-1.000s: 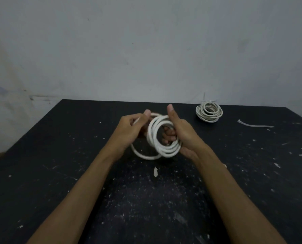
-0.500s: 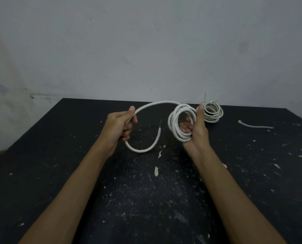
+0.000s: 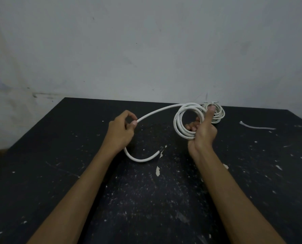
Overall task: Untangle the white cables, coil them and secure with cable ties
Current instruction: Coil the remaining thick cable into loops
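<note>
A black table, speckled with white paint flecks, is filling the lower half of the frame. Near its far edge at upper right, a tied white cable coil is lying, and further right a loose white cable tie is resting flat.

Right hand grips the coiled white cable; left hand pinches its tail.
</note>
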